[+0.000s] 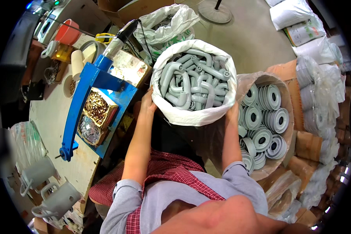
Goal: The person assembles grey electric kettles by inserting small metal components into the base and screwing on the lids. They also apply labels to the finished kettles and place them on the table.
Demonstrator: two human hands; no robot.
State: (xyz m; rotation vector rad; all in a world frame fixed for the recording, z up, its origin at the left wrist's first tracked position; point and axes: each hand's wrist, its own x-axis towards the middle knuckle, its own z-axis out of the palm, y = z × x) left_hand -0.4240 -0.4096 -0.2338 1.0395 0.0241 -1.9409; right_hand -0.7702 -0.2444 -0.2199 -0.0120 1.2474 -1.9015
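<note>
A white woven sack (195,119) with a rolled-down rim stands in front of me, filled with grey bent plastic tubes (204,87). My left hand (148,102) grips the sack's left side, its fingers partly hidden behind the fabric. On the opposite side my right hand (232,112) holds the sack too, with most of its fingers out of sight. Close to my right forearm is a clear-lined bag (288,128) of stacked grey ringed discs (262,137).
Left is a workbench (50,107) with a blue lever press (82,97), trays of brass-coloured parts (98,105) and screws (89,130), and grey jugs (62,199). Another white sack (165,25) stands behind. Cardboard boxes (308,146) and wrapped stacks (316,97) line the right.
</note>
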